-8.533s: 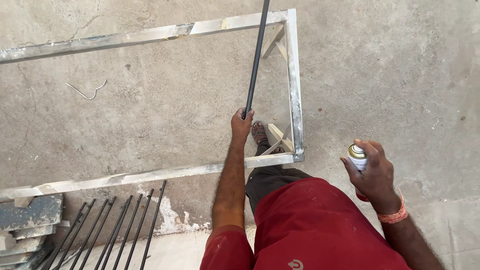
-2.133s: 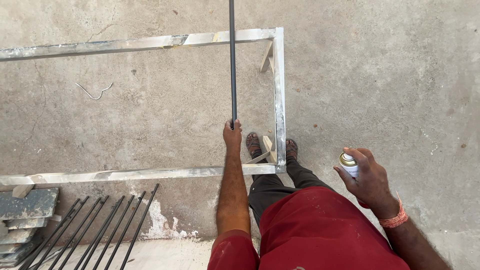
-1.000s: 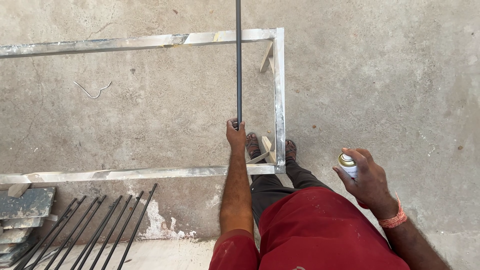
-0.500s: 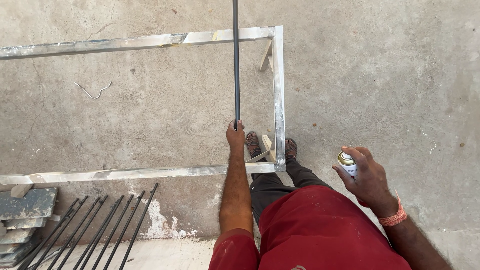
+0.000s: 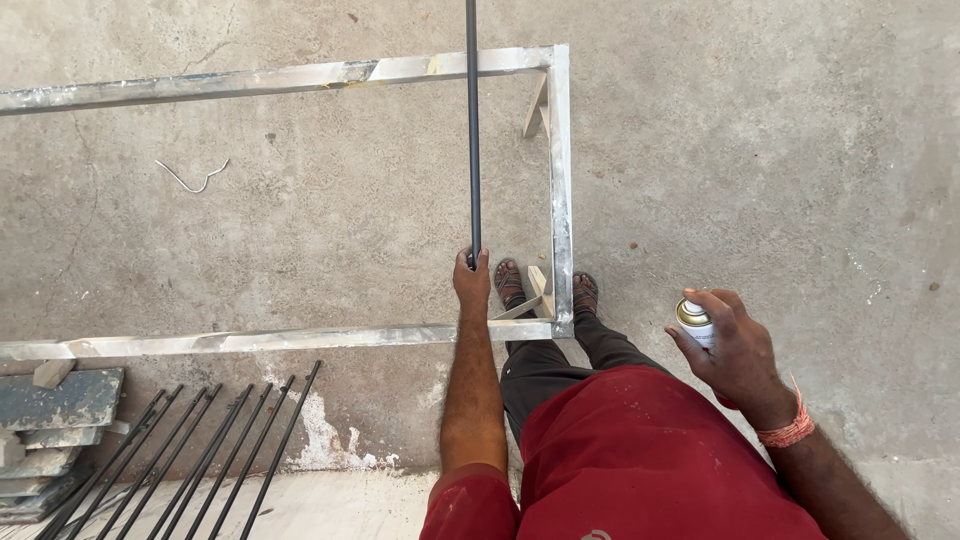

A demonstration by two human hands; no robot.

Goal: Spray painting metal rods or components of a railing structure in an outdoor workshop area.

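Lower right, the right hand (image 5: 735,345) wraps round a spray can (image 5: 693,322), held well clear of the frame. At centre the left hand (image 5: 471,282) grips the end of a dark rod (image 5: 473,130), which runs straight up out of the top edge. Around it, a metal frame (image 5: 560,190) lies on the concrete floor (image 5: 780,150). More rods (image 5: 215,455) lie lower left, a bent wire (image 5: 195,180) upper left.
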